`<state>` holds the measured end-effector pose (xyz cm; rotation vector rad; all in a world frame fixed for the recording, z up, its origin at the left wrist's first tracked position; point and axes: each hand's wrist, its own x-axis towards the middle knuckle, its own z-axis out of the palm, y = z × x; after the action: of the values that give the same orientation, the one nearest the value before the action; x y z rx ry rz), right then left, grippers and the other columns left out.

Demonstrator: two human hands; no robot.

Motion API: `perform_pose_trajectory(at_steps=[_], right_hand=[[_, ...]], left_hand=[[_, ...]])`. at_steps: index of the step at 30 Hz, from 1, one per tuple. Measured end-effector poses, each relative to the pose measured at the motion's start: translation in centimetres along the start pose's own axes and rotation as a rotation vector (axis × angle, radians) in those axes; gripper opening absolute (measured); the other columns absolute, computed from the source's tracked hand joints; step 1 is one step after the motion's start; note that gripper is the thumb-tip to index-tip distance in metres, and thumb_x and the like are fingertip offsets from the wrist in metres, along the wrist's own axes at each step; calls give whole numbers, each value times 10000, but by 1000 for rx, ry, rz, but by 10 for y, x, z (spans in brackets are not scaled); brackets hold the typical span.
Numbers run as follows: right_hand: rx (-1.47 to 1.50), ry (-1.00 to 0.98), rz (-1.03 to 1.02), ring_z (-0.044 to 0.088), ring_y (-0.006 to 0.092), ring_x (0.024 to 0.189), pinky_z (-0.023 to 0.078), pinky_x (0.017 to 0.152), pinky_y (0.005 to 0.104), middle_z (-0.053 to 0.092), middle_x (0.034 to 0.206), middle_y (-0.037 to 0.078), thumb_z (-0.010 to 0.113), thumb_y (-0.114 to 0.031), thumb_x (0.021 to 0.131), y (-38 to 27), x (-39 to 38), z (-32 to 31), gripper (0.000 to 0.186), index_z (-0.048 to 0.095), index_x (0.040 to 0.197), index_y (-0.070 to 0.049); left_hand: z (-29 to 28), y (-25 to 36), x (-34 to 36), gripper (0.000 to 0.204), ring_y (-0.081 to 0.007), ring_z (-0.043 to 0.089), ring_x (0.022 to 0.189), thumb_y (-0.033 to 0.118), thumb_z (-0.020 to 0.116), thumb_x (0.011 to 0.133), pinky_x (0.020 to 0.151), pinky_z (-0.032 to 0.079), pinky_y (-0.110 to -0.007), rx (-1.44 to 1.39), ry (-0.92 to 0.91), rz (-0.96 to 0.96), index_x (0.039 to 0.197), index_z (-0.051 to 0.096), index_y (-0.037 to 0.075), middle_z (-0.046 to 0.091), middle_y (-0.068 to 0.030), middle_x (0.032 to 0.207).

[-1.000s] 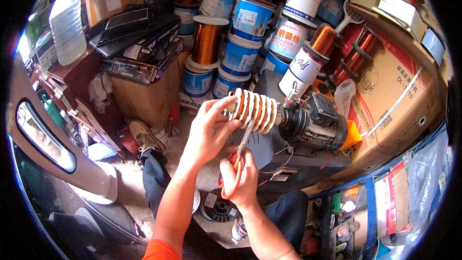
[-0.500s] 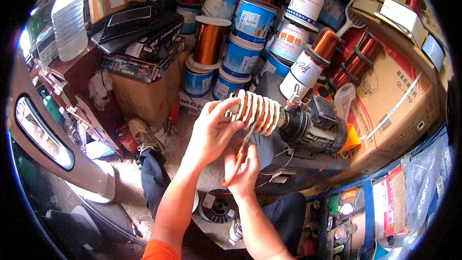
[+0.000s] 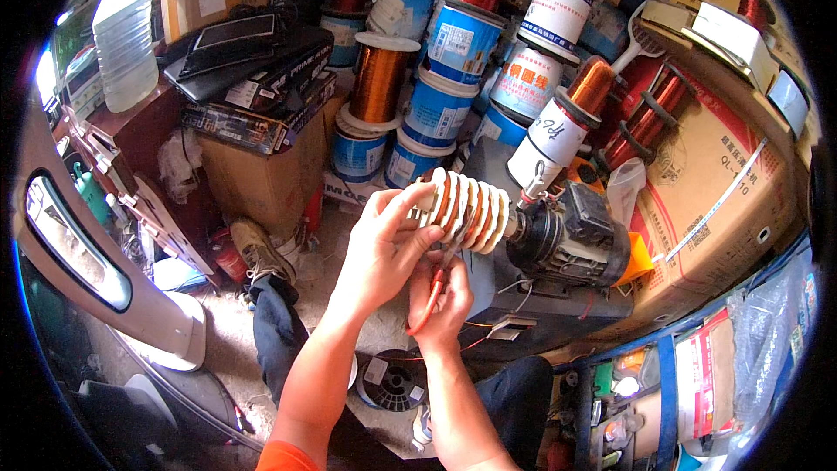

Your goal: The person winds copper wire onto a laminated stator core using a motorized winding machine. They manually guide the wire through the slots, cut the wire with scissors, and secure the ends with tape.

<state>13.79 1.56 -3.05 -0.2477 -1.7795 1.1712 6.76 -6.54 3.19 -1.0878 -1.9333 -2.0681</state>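
Observation:
A ribbed white winding former (image 3: 480,212), with copper wire in its grooves, sits on the shaft of a dark motor (image 3: 575,240). My left hand (image 3: 381,249) is closed around the former's left end, thumb and index finger pressed on it. Just below, my right hand (image 3: 443,307) grips a metal tool with a red-orange handle (image 3: 429,301). Its narrow metal end points up at the underside of the former. Whether it is scissors or pliers cannot be made out, as my fingers cover part of it.
Stacked wire spools (image 3: 453,39) stand behind the motor, one bare copper spool (image 3: 380,78) among them. To the right leans a large cardboard box (image 3: 697,183). A bin of small items (image 3: 628,401) is at lower right; a black reel (image 3: 390,381) lies on the floor.
The tool and my right hand have shifted slightly, and less of the tool's metal end shows beside the former. The former looks slightly turned; my left hand stays on its end.

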Motion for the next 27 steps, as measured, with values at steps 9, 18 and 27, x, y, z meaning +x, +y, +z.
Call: perform_pose_trajectory(at_steps=[9, 18, 27], right_hand=[[40, -1, 20, 630, 115, 718, 518, 640, 285, 663, 779, 79, 634, -88, 856, 7, -4, 1, 149, 588, 965, 3], [47, 9, 29, 590, 88, 727, 494, 658, 252, 655, 804, 61, 621, -67, 867, -3, 6, -2, 136, 587, 960, 27], [78, -41, 110, 586, 79, 723, 486, 646, 243, 652, 802, 59, 628, -77, 881, -18, 13, -6, 127, 583, 945, 23]], left_hand=[[2, 0, 1, 476, -149, 650, 918, -20, 666, 848, 789, 547, -263, -2, -1, 11, 1302, 531, 35, 519, -108, 1170], [2, -7, 3, 465, -167, 651, 927, -9, 661, 856, 794, 549, -275, 18, 5, 76, 1300, 534, 41, 520, -119, 1180], [1, -3, 2, 468, -177, 652, 936, -13, 659, 856, 796, 554, -282, 33, 0, 45, 1302, 530, 45, 520, -120, 1185]])
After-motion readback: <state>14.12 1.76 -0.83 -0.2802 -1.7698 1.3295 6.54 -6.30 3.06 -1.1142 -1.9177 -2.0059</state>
